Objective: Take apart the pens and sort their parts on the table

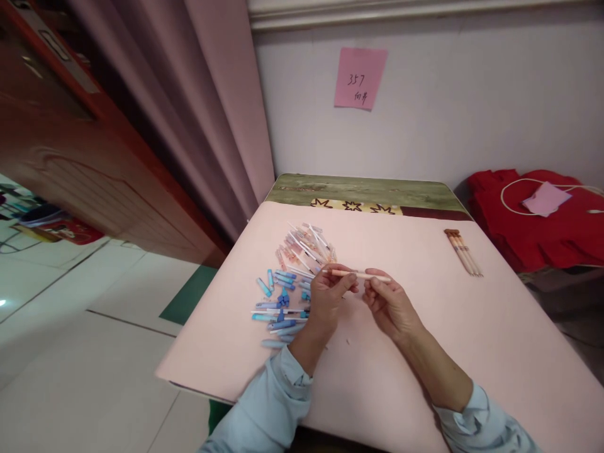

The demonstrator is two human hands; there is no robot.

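My left hand (330,294) and my right hand (391,306) meet over the middle of the table, both closed. Between them lies a slim, pale cream pen (362,275), held almost level. The left fingers pinch its left part, and my right thumb and fingertips grip it nearer the right end. Just beyond and left of my left hand spreads a pile of white refills and clear pinkish pen parts (306,246). Blue pen barrels and small blue pieces (282,314) lie beside my left wrist, partly hidden by it.
Several cream pens with brown tops (464,253) lie side by side at the right of the pink-covered table (425,365). A red cloth (533,233) with a white cable is at far right. A wooden door (141,182) and curtain (221,94) stand at left.
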